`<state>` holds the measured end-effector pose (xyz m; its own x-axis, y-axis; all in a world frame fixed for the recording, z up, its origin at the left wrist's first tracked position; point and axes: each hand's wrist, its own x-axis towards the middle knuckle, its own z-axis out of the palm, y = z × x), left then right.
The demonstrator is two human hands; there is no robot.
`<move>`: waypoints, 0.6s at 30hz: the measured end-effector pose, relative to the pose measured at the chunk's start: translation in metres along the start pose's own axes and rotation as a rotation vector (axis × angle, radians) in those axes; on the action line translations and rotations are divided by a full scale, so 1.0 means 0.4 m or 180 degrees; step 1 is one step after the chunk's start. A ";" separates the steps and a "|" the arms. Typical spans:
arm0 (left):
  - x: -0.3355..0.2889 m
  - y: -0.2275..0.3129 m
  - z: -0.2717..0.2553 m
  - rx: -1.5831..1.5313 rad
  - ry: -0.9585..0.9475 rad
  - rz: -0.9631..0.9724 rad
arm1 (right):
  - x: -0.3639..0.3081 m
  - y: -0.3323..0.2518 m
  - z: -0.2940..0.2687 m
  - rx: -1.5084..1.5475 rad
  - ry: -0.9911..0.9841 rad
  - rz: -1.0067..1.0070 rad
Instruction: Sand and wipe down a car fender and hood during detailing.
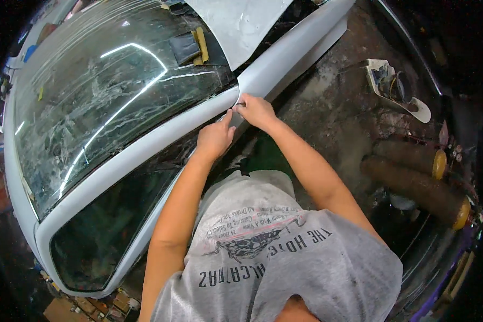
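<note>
A pale grey car body spans the view, with its windshield pillar running from lower left up to the fender. My right hand is at the joint where the pillar meets the fender. Its thumb and fingers pinch together on a small dark thing that is mostly hidden. Just left of it, my left hand reaches to the same spot. There the index finger is stretched out with its tip near the panel edge, the thumb stands apart, and the other fingers curl out of sight.
A dusty windshield carries a dark block and a yellowish strip. Beyond it is a whitish hood panel. On the stained floor to the right lie a white curved part and dark cylinders with yellow ends. Boxes stand at lower left.
</note>
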<state>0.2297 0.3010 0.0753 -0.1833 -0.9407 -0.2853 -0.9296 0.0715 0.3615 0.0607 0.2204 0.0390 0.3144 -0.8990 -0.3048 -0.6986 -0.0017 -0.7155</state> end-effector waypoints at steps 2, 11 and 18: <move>0.001 0.008 -0.009 -0.0003 -0.0090 -0.0040 | 0.010 0.007 -0.010 0.0453 -0.0215 0.0045; 0.005 0.006 -0.005 -0.0056 -0.0065 -0.0079 | 0.022 0.030 0.017 0.0467 0.0365 0.0157; 0.002 0.009 -0.006 -0.0074 -0.0010 -0.0088 | 0.023 0.018 0.010 0.0282 0.0738 -0.0003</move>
<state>0.2271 0.2998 0.0784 -0.1586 -0.9412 -0.2982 -0.9267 0.0377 0.3738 0.0611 0.2137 0.0286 0.1520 -0.9755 -0.1593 -0.6361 0.0267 -0.7711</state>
